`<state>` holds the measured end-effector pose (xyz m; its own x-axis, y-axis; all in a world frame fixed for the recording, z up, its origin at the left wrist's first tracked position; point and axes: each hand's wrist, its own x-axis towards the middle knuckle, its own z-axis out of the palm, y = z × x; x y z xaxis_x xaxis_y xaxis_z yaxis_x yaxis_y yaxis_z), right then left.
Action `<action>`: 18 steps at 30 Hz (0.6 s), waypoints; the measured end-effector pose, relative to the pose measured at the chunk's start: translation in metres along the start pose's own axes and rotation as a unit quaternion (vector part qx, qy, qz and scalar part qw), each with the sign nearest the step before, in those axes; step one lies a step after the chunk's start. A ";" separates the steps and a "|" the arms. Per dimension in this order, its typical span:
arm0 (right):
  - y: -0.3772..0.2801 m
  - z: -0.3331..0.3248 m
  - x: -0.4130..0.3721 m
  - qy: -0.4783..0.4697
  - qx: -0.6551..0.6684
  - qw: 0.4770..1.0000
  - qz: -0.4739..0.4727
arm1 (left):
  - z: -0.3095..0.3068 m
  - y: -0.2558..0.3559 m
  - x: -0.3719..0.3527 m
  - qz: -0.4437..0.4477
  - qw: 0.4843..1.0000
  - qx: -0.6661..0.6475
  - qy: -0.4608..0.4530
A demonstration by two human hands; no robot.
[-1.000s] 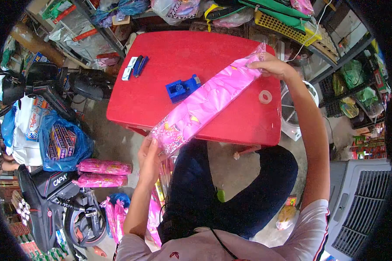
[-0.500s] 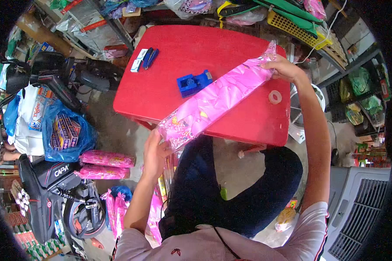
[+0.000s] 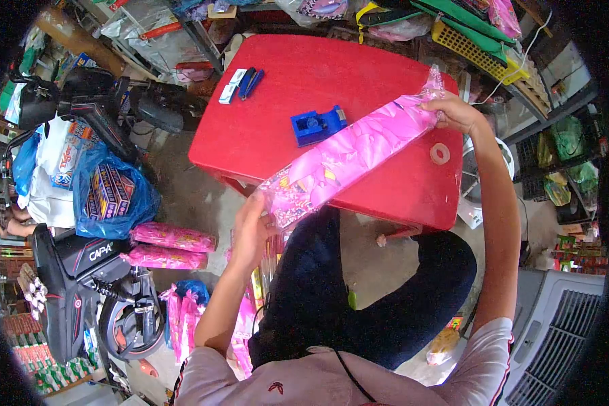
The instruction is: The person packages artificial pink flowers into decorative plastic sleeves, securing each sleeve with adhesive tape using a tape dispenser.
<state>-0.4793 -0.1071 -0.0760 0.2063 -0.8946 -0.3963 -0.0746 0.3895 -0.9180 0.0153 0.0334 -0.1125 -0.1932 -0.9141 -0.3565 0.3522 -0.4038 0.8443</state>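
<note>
A long pink package in clear printed plastic wrap [image 3: 355, 155] stretches diagonally over the front of the red table [image 3: 250, 135]. Its lower left end is gripped by my left hand [image 3: 252, 227], just off the table's near edge. At the upper right end, my right hand [image 3: 453, 111] pinches the wrap, and a loose flap of plastic sticks up past the fingers. Behind the package sits a blue tape dispenser [image 3: 311, 126]. A roll of clear tape [image 3: 440, 153] lies near my right forearm. Farther back are a dark blue stapler [image 3: 252, 84] and a small white-and-blue box [image 3: 231, 86].
On the left, more pink packages [image 3: 172, 247] lie by a black motorbike [image 3: 68, 291] and a blue bag holding a box [image 3: 111, 193]. A grey vented appliance [image 3: 555, 338] stands at lower right. Crowded shelves [image 3: 453, 40] line the back. Part of another person [image 3: 7, 220] shows far left.
The whole scene has shifted slightly right in view. Both hands still hold the package's ends, and its pose over the table is nearly the same.
</note>
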 end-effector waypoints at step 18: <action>0.010 -0.026 -0.078 0.330 -0.323 0.816 -0.346 | -0.002 -0.004 -0.014 -0.033 0.999 0.034 0.009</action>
<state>-0.5216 -0.0392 -0.0546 -0.1372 -0.8573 0.4961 -0.7068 -0.2662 -0.6555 0.0180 0.0477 -0.1117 -0.1980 -0.8860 -0.4194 0.2761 -0.4609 0.8434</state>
